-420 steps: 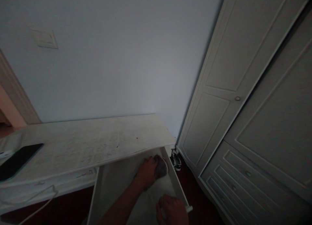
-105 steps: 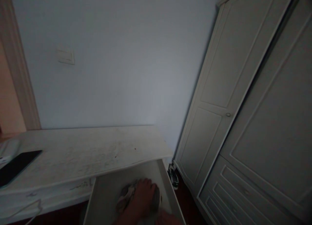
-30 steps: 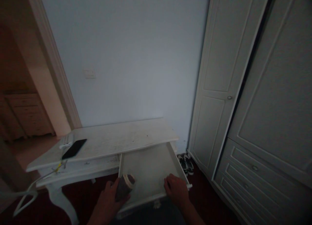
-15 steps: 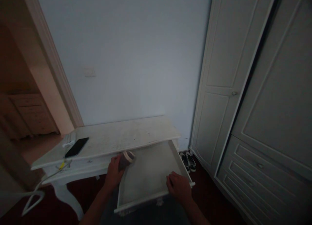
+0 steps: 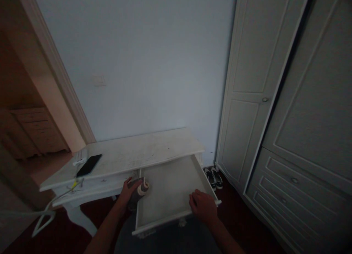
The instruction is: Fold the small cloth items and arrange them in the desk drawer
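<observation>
Carefully, I grip a rolled grey-and-cream fabric bundle [image 5: 143, 188] in my left hand [image 5: 128, 191], at the left side wall of a pulled-out drawer [image 5: 166, 189]; whether it touches the wood I cannot tell. My hands are well apart, the right hand [image 5: 202, 206] with fingers curled at the drawer's right front corner, though I cannot tell whether they clasp its edge. The drawer juts toward me from a scuffed white table [image 5: 145, 145], where a dark-screened phone [image 5: 89, 165] lies at the left end near a small white object [image 5: 80, 156]. A pale cable [image 5: 52, 206] with a yellow tag [image 5: 74, 184] hangs just beside that end. Beyond the drawer's right side, black-and-white sneakers [image 5: 213, 177] stand on the dark red floor [image 5: 233, 226] near a paneled wardrobe [image 5: 243, 125]. A light switch [image 5: 98, 80] is set in the pale wall [image 5: 154, 63] behind the table.
</observation>
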A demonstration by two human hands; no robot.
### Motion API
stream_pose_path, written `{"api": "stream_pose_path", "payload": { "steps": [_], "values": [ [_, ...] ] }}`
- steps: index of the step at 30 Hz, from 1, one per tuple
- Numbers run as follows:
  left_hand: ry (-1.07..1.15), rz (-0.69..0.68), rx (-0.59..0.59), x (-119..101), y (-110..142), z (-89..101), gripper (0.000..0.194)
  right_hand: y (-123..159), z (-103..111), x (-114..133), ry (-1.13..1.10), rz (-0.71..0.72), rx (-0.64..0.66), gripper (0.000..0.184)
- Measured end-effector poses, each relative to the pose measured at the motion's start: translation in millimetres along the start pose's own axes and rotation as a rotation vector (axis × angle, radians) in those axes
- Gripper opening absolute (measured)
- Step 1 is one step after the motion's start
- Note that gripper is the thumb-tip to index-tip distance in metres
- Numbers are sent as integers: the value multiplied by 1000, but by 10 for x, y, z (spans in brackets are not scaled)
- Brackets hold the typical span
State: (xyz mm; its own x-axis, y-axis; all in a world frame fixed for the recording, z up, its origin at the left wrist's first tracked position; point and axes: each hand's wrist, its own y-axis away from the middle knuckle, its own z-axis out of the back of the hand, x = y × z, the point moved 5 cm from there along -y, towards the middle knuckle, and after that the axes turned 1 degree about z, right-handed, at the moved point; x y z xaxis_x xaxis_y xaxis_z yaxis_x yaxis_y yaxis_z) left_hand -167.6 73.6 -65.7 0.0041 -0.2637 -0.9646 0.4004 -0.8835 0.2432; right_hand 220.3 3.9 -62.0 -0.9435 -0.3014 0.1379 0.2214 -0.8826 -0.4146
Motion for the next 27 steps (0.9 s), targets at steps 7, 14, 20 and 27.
{"api": "stream_pose_path", "payload": {
  "steps": [7,14,20,27],
  "values": [
    [111,203,385,209,430,-2,83,-3,35,13,-2,-10,-4,27],
    [-53,-151,101,91,444,4,84,-6,39,18,-16,7,-2,27],
    [-123,-257,-93,-516,84,-239,60,5,24,8,-4,-5,12,26],
    [-262,-254,56,28,406,2,57,0,57,37,-8,-11,25,28]
  ]
}}
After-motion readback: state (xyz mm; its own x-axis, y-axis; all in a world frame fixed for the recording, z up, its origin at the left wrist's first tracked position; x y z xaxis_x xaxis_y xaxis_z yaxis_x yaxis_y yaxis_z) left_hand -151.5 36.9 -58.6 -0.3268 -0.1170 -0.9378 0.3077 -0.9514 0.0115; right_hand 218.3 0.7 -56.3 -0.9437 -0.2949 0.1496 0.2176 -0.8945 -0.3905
